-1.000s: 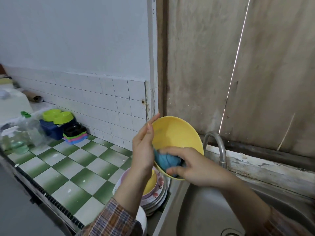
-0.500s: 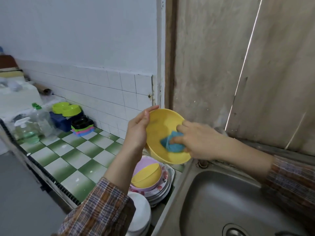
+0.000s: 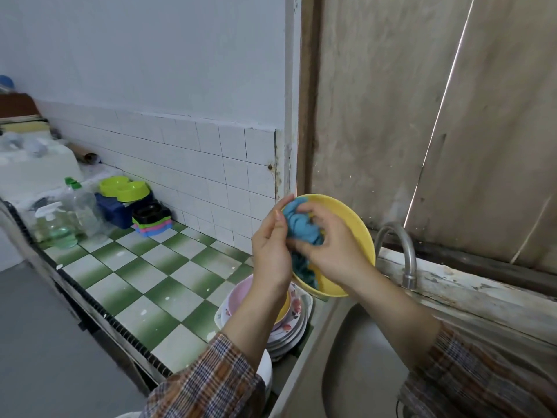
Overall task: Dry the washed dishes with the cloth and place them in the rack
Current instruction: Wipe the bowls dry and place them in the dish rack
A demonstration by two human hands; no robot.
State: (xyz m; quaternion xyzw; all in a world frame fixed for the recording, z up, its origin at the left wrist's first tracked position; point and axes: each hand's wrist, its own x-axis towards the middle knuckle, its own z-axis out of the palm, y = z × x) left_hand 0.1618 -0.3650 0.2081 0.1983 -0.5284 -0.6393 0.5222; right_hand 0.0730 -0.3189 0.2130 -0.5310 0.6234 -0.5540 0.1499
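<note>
Yellow bowl [image 3: 349, 236]: held tilted on edge in the air, hollow side towards the camera, above the seam between counter and sink; round, smooth, matt plastic look.
Left hand [image 3: 271, 251]: grasps the bowl at its left rim; thumb lies along the near edge, fingers pass behind the bowl and are hidden.
Right hand [image 3: 334, 251]: fingers curled round the blue cloth [image 3: 301, 227], pressing it into the bowl's hollow.
Blue cloth: bunched and wrinkled; one end reaches the upper rim, a darker end hangs towards the lower rim.
Open room, left: green-and-white checked tile counter [image 3: 168, 300] lies bare between the hands and the far clutter; its front edge carries a dark ribbed strip.
Open room, right: steel sink [image 3: 361, 366] basin, directly below the right forearm.
Nearby edges: curved metal tap [image 3: 408, 251] stands just beside the bowl's right rim; a weathered wooden panel [image 3: 376, 116] is behind.
Below the bowl: stack of plates [image 3: 294, 327] with a pink bowl [image 3: 238, 297] on top, partly covered by the left forearm.
Far counter: clear bottles [image 3: 60, 227] and green twin dish [image 3: 125, 188], well apart from the hands.
Cut off: plaid sleeves [image 3: 211, 384] and the sink run out of frame at the bottom.
</note>
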